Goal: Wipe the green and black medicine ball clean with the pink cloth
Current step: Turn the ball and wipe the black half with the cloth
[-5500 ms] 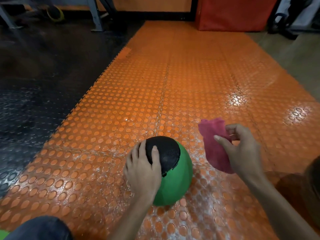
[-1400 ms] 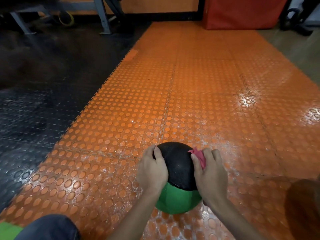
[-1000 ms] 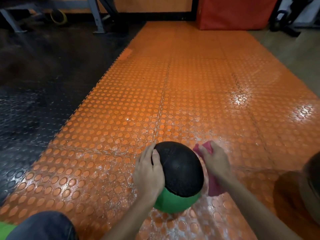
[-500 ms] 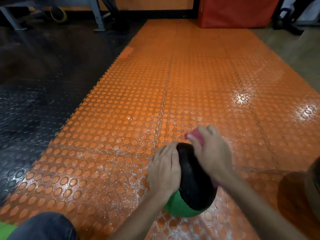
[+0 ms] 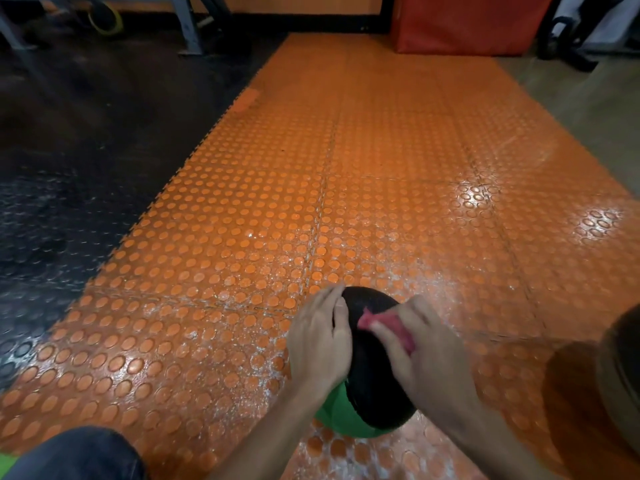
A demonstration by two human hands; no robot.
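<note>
The green and black medicine ball (image 5: 370, 382) rests on the orange studded floor mat (image 5: 242, 237), black side up, with green showing only at its lower edge. My left hand (image 5: 320, 344) lies flat against the ball's left side, fingers together, steadying it. My right hand (image 5: 426, 358) presses the pink cloth (image 5: 391, 325) onto the top right of the black part. Most of the cloth is hidden under my palm and fingers.
A black studded floor (image 5: 52, 202) lies to the left of the mat. A red padded block (image 5: 467, 22) stands at the far end, with metal frame legs (image 5: 188, 26) far left. A dark rounded object (image 5: 623, 375) sits at the right edge. My knee (image 5: 79, 455) is at the bottom left.
My right hand with the cloth has slid from the ball's far top edge down over its upper right side. The left hand stays on the ball's left side.
</note>
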